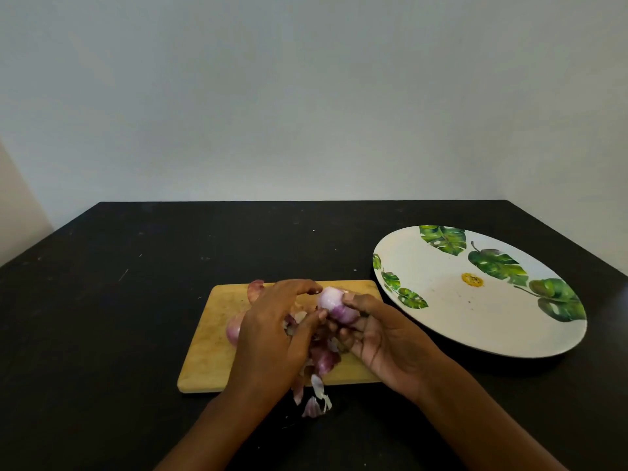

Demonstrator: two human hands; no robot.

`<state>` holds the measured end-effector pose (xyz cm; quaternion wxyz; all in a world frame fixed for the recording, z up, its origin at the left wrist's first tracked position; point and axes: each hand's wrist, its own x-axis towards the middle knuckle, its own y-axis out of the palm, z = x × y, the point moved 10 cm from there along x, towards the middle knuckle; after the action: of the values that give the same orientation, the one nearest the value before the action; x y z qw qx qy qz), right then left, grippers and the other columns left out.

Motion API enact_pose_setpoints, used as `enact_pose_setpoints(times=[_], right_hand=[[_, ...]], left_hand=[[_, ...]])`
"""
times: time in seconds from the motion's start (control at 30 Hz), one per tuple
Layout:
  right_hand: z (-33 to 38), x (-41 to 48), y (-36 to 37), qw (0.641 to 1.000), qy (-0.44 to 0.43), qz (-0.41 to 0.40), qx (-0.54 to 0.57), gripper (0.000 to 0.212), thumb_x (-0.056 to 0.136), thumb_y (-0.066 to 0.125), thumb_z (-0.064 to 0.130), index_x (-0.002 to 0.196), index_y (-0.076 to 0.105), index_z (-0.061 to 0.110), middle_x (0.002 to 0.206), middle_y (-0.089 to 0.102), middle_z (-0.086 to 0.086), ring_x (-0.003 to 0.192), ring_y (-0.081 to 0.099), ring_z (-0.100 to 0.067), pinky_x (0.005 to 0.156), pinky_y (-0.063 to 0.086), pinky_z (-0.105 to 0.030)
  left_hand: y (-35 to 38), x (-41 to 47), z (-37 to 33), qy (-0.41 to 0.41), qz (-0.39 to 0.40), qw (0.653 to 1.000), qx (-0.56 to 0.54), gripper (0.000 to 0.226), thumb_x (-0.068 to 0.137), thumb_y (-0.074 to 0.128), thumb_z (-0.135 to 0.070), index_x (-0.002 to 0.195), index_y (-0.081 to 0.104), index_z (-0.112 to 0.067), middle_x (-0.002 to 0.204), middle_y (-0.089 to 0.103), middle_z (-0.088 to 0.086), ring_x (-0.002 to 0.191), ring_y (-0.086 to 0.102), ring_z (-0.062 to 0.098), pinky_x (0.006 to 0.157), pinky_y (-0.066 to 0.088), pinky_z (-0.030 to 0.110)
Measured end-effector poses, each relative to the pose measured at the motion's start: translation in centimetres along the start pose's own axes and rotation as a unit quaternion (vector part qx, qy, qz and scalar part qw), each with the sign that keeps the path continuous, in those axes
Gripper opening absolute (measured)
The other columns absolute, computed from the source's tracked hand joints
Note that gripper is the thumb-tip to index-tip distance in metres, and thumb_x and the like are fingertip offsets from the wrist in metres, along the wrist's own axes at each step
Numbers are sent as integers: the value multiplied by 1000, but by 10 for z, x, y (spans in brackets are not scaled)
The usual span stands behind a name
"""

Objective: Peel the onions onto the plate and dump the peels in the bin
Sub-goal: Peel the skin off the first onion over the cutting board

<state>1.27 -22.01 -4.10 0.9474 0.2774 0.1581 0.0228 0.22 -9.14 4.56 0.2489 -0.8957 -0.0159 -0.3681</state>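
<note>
R hand [384, 338] lies palm-up over the right part of a rectangular light-wood cutting board [207, 345]. Its fingers curl under & round a small, half-peeled purple-and-white onion [334, 304], w/ the thumb pressed on the onion's right side. The onion thus sits at the fingertips, not deep in the palm, a bit above the board near its far edge. L hand [272, 331] is on the left, back of hand up, fingers bent. Its thumb & a fingertip pinch at the onion's lower-left edge, w/ the index arched over toward the top; can't tell if they nip loose skin or the bulb itself. The onion's top is pale, glossy & bare, the lower half darker purple. Under & btw both hands is a heap of papery purple-pink peels [323, 362]. Some are on the board's near edge & a few lie past it on the matte black table [102, 317]. Two more reddish unpeeled onions [233, 329] rest on the board, both partly hidden by L hand: one at the far edge, one left of the knuckles. A large round white plate [441, 321] w/ green leaf prints & a small yellow mark near its centre stands just right of the board, its rim close to the board's far right corner; touching or not, can't tell.
</note>
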Motion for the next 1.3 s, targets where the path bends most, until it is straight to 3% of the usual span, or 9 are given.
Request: enact_pose_setpoints(times=[0.1,0.2,0.33,0.43,0.63,0.83,1.0,1.2,1.3], right_hand=[[0,0,3,999,-3,6,-38,48,68,72,17,114,64,6,101,72,-17,79,68,-18,67,57,-27],[-1,2,5,999,-5,13,-47,50,72,72,12,120,61,7,108,71,-19,92,67,-25,82,55,-34],[0,1,4,999,-12,2,-32,54,67,73,7,119,61,5,102,72,-19,77,69,-19,62,57,-25],[0,1,4,999,-11,-1,-34,55,65,73,6,118,61,5,103,72,-20,75,70,-19,59,57,-24],[-1,2,3,999,-9,-3,-41,55,63,74,4,116,62,7,108,70,-21,76,70,-21,61,58,-25],[1,1,3,999,-16,0,-30,53,64,73,4,116,61,7,108,69,-23,76,70,-21,62,58,-26],[6,-2,7,999,-31,14,-2,52,65,71,7,116,61,3,96,73,-16,77,72,-18,60,56,-23],[5,-2,4,1000,-30,6,2,41,74,69,16,111,65,1,113,68,-21,102,68,-28,73,58,-26],[3,-1,1,1000,-29,-4,0,51,73,71,22,117,62,-1,116,67,-22,104,67,-28,71,57,-26]], left_hand=[[4,-1,-8,26,21,999,3,39,78,65,-32,112,50,-45,102,52,-40,101,53,-10,86,42,7],[5,-3,-12,50,26,998,21,37,79,62,-34,113,51,-39,98,53,-33,99,53,-8,86,42,9],[4,-4,-15,63,17,998,24,36,78,64,-25,111,53,-34,99,59,-21,97,56,-5,86,41,7],[5,-2,-14,58,21,998,28,38,78,65,-23,112,53,-33,98,56,-26,97,55,-7,86,41,6],[6,-2,-13,46,27,998,31,44,76,64,-20,114,48,-36,96,48,-36,99,49,-20,84,37,0],[6,-4,-17,56,30,998,23,42,77,63,-15,111,50,-35,92,51,-32,95,54,-12,79,41,2],[3,-4,-15,50,16,999,14,34,79,61,-8,106,56,-28,92,56,-25,89,57,-6,74,44,5],[-2,-2,-8,28,-12,1000,0,40,81,58,3,101,55,-30,96,56,-23,89,57,-4,72,44,6],[-5,-1,-7,19,-21,1000,-2,33,81,55,0,99,55,-27,93,56,-18,88,56,-2,71,44,7]])
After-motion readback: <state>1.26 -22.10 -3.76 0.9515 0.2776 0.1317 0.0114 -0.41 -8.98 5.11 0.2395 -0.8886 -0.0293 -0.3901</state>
